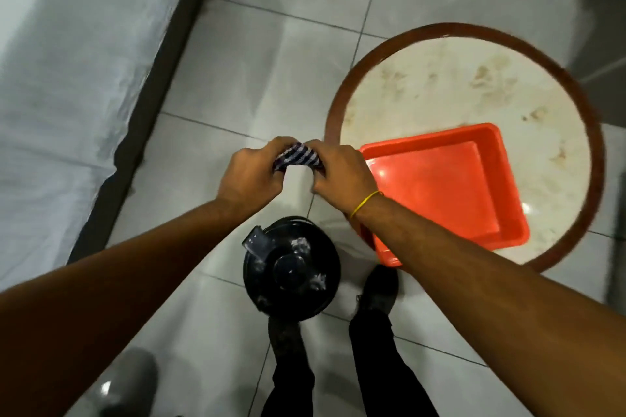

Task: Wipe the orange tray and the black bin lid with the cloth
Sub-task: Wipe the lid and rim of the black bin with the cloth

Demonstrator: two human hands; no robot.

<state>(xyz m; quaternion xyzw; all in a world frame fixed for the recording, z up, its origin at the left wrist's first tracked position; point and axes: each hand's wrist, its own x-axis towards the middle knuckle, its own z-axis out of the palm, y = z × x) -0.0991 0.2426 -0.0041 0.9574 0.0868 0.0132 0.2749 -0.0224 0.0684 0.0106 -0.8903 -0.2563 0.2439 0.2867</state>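
Both hands — the left hand (250, 176) and the right hand (342, 173) — are clamped on a bunched striped cloth (298, 154), held in the air between them above the floor (237, 78), touching neither the tray nor the lid. The orange tray (450, 186) sits on the round bench (474, 78) and looks clean and glossy, though blur makes that hard to judge, while the black bin lid (291, 267) on the bin by the feet shows whitish smears — so I judge the lid not yet wiped. No brand, label or writing can be read anywhere.
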